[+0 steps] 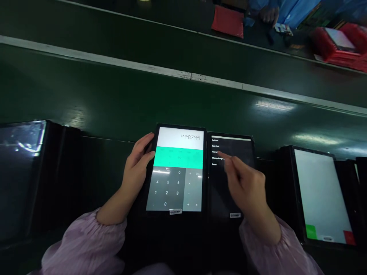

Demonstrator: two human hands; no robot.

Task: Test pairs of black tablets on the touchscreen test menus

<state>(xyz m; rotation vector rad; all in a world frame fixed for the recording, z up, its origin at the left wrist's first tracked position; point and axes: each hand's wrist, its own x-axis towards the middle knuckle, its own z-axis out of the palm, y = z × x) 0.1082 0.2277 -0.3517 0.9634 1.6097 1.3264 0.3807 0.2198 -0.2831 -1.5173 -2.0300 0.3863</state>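
Note:
My left hand grips the left edge of a tablet, thumb at the side of its frame. This tablet shows a calculator keypad, a green band and a line of symbols with "87" on top. Close against its right side is a second tablet, its dark screen listing a white text menu. Over that menu is my right hand, index finger stretched out at the "Test" lines and the other fingers curled, holding nothing. I cannot tell whether the fingertip touches the glass. Both tablets bear a small barcode label near the bottom.
At the right, a tablet with a white screen and green and red corners leans on a dark stack. Another dark tablet stands at the left. Beyond the metal rail are a red pouch, red packs and a co-worker's hand.

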